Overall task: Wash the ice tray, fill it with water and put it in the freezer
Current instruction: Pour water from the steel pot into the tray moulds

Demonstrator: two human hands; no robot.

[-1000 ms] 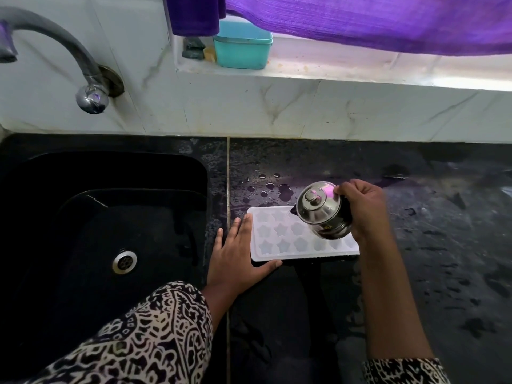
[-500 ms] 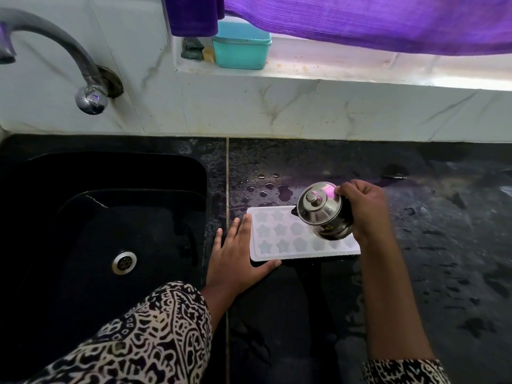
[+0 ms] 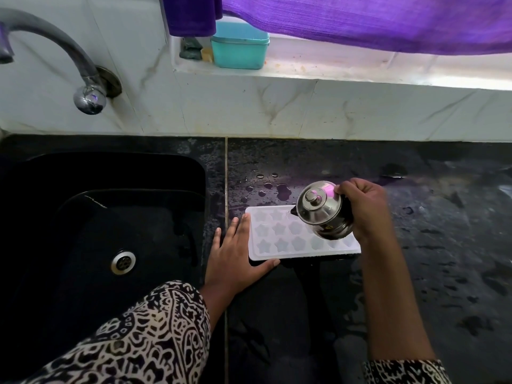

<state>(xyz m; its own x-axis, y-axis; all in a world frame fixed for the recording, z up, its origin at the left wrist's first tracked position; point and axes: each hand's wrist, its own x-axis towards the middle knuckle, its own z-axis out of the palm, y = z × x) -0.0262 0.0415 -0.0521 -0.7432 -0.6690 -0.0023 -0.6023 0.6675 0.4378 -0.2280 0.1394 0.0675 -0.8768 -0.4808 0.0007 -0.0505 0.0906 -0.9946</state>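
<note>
At the far left a curved grey metal tap (image 3: 83,76) reaches out from the marble wall over a deep black sink (image 3: 91,217), whose steel drain (image 3: 123,262) sits dry and uncovered. On the sill above, a turquoise lidded plastic box (image 3: 239,49) stands under a purple curtain (image 3: 360,20).

Next comes the left hand (image 3: 235,253), spread flat and open on the wet black stone worktop (image 3: 443,245), holding nothing. Its fingers lie along the short left edge of the white translucent ice tray with star-shaped cells (image 3: 277,239) and its thumb runs just under the near corner, bracing the tray.

The tray lies flat on the worktop just right of the sink. Above its right half the right hand (image 3: 363,209) is closed around a small lidded stainless-steel pot with a short spout (image 3: 322,212), tipped toward the cells; whether water is running from the spout is hard to tell from this angle.

The tray looks thin and flexible, likely silicone or soft plastic, so once full it should sag and slop if lifted by one end. It is probably slippery too, being wet. Best taken with both hands at the two short ends, or under the long sides, kept level all the way to the freezer.
</note>
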